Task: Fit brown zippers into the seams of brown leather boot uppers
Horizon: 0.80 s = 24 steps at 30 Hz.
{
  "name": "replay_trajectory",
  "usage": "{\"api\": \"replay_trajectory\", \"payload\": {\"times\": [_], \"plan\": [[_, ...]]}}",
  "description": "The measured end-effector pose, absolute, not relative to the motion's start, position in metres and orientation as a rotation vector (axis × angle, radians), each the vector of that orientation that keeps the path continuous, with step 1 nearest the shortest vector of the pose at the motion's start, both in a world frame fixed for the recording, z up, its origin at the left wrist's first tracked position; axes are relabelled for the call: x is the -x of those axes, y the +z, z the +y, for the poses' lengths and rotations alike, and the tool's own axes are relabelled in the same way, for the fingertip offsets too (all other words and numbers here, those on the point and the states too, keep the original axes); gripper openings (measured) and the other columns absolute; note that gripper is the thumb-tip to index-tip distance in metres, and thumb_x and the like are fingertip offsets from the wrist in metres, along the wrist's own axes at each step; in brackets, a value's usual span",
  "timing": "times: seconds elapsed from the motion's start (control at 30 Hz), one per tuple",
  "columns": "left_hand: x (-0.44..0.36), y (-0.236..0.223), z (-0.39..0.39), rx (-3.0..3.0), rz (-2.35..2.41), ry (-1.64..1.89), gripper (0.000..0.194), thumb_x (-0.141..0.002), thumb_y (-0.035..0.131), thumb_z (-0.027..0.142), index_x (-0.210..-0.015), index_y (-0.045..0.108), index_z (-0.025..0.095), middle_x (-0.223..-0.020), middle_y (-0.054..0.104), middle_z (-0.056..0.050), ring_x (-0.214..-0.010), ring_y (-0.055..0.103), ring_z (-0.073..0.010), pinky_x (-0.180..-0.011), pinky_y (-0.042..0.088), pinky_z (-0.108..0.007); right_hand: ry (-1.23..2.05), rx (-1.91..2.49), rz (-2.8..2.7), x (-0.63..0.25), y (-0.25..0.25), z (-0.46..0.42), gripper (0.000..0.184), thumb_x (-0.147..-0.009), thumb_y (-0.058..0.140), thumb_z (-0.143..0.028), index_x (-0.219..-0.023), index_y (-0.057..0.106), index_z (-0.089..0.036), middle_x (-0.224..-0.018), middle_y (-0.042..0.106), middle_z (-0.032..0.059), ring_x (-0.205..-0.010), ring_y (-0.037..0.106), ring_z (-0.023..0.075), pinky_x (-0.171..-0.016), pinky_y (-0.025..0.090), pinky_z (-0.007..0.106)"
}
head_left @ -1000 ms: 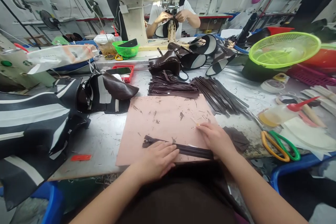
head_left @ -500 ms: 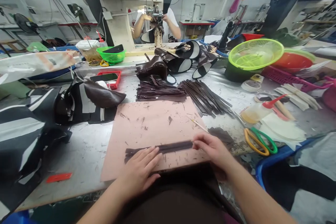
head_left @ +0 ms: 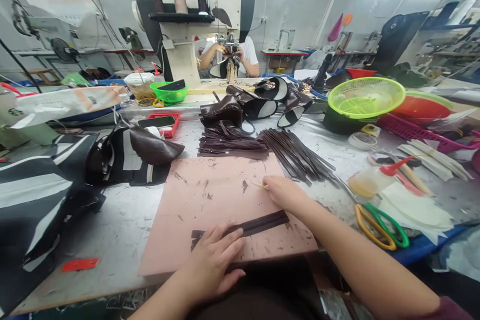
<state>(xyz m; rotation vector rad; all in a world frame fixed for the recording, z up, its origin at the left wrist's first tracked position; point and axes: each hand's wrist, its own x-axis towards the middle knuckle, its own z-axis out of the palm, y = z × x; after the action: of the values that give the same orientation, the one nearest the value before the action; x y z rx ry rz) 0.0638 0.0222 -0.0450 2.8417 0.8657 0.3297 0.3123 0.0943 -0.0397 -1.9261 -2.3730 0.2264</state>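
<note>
A dark brown zipper (head_left: 264, 224) lies slantwise across a pink board (head_left: 195, 195) at the table's front. My left hand (head_left: 219, 257) rests on the zipper's left part with fingers stretched out, pressing it against the board. Beyond the zipper's right end, my right hand (head_left: 287, 192) is closed around a thin yellowish stick (head_left: 264, 186), only its end showing past the fingers. Behind the board lie a pile of dark zippers (head_left: 232, 142) and a fan of dark brown strips (head_left: 298, 155).
Scissors (head_left: 380, 227) and a glue bottle (head_left: 375, 180) with a red nozzle lie at right. Brown leather boot parts (head_left: 221, 111) sit behind the piles, more leather pieces (head_left: 153, 146) at left. A co-worker (head_left: 249, 57) works at a sewing machine (head_left: 183, 55) opposite.
My right hand has let go of the zipper's right end, moved up the board and taken hold of the thin stick. My left hand stays on the zipper. The view has tilted up.
</note>
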Motion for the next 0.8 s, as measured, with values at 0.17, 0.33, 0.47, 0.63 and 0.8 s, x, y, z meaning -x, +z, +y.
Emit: {"api": "replay_trajectory", "payload": {"times": [0.17, 0.33, 0.47, 0.63, 0.8], "plan": [[-0.061, -0.043, 0.023, -2.819, 0.789, 0.409, 0.038, -0.075, 0.055, 0.034, -0.111, 0.053, 0.019, -0.111, 0.06, -0.007, -0.108, 0.052, -0.0255, -0.092, 0.042, -0.039, 0.349, 1.781, -2.387, -0.3, -0.036, 0.147, 0.015, -0.073, 0.049, -0.01, -0.078, 0.061, -0.019, -0.081, 0.066, 0.0032, -0.079, 0.058, 0.0171, -0.066, 0.037, 0.023], [-0.054, -0.051, 0.019, -2.949, 0.754, 0.678, 0.04, -0.074, 0.055, 0.029, -0.111, 0.051, 0.015, -0.106, 0.06, -0.012, -0.109, 0.051, -0.0268, -0.092, 0.043, -0.041, 0.426, 1.837, -2.214, -0.306, -0.03, 0.16, 0.02, -0.076, 0.044, -0.011, -0.086, 0.059, -0.018, -0.084, 0.066, 0.002, -0.078, 0.059, 0.0128, -0.068, 0.04, 0.02], [-0.051, -0.053, 0.016, -3.01, 0.735, 0.827, 0.034, -0.077, 0.051, 0.028, -0.108, 0.052, 0.014, -0.108, 0.059, -0.014, -0.109, 0.051, -0.0264, -0.089, 0.044, -0.039, 0.454, 1.889, -2.193, -0.314, -0.03, 0.147, 0.016, -0.076, 0.048, -0.016, -0.085, 0.061, -0.018, -0.09, 0.065, 0.0042, -0.083, 0.058, 0.0151, -0.07, 0.04, 0.022], [-0.047, -0.052, 0.015, -3.024, 0.745, 0.966, 0.025, -0.078, 0.049, 0.021, -0.101, 0.055, 0.016, -0.106, 0.061, -0.012, -0.107, 0.053, -0.024, -0.087, 0.045, -0.036, 0.437, 2.031, -2.141, -0.33, -0.036, 0.134, 0.013, -0.071, 0.051, -0.012, -0.072, 0.062, -0.018, -0.083, 0.065, 0.006, -0.083, 0.058, 0.0192, -0.069, 0.038, 0.025], [-0.036, -0.052, 0.014, -2.946, 0.925, 1.063, 0.026, -0.078, 0.048, 0.014, -0.103, 0.054, 0.017, -0.111, 0.059, -0.012, -0.108, 0.052, -0.0218, -0.087, 0.046, -0.034, 0.491, 2.288, -1.876, -0.366, -0.031, 0.127, 0.011, -0.063, 0.053, -0.009, -0.06, 0.06, -0.016, -0.065, 0.064, 0.0064, -0.066, 0.06, 0.0187, -0.056, 0.039, 0.025]]}}
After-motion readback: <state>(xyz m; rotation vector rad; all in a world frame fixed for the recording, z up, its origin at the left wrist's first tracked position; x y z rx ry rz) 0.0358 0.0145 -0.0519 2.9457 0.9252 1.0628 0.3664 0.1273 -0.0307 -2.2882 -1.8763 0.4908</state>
